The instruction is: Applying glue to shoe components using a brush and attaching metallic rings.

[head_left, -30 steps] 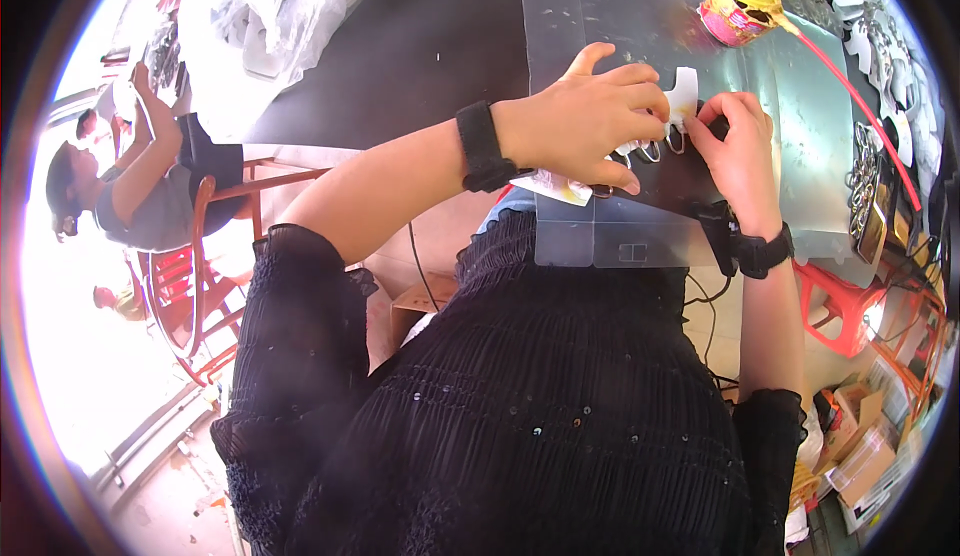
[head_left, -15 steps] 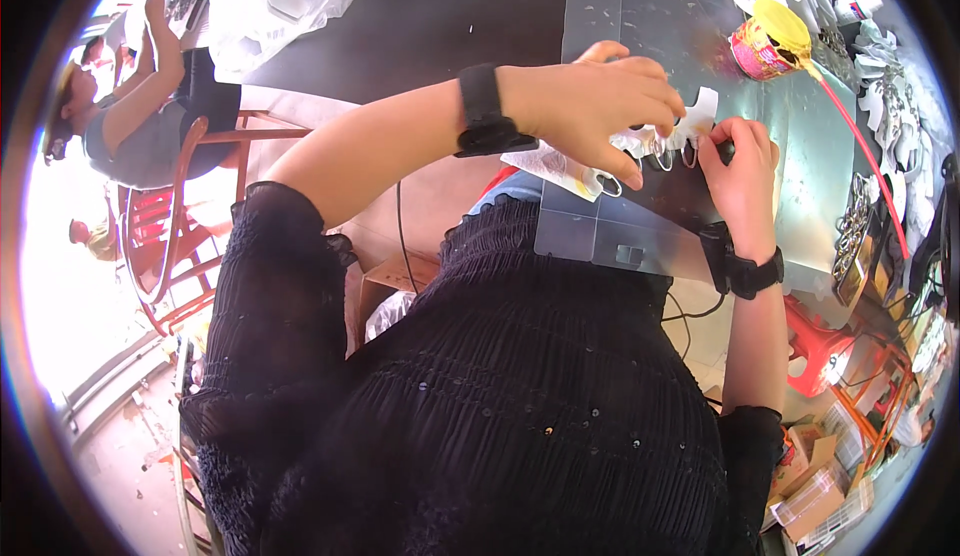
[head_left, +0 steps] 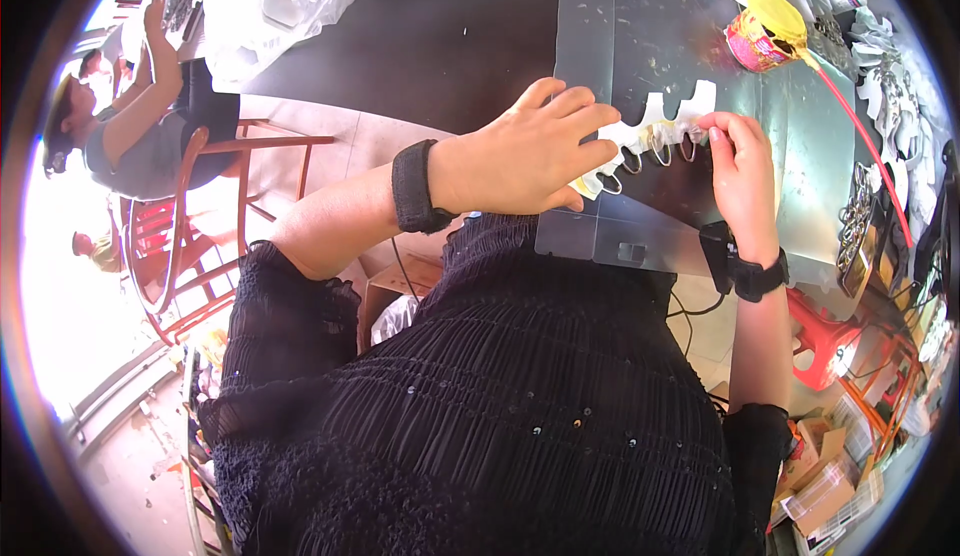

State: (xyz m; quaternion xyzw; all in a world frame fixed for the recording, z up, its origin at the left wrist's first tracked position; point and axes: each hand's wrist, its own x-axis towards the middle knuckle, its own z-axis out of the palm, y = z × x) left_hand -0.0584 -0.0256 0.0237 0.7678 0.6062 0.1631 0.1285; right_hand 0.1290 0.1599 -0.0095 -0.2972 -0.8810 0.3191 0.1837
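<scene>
A white cut-out card strip [head_left: 657,133] with tooth-like edges lies at a slant over the dark tabletop. Several metal rings [head_left: 661,150] hang along its near side. My left hand [head_left: 535,151] is palm down over the strip's left end, fingers spread and thumb apart, covering that end. The fingertips of my right hand [head_left: 742,171] pinch the strip's right end, beside the last ring. What lies under the left palm is hidden.
A yellow-topped can [head_left: 765,36] with a red-handled brush [head_left: 865,136] stands at the far right on a clear plastic sheet [head_left: 605,16]. White card scraps [head_left: 885,106] and a pile of metal rings [head_left: 855,221] lie beyond. Plastic bags [head_left: 285,6] are at the far left. Another person [head_left: 140,136] sits at left.
My left hand has moved left along the strip, uncovering its middle and rings. The loose white piece below it no longer shows. My right hand has hardly moved, still at the right end.
</scene>
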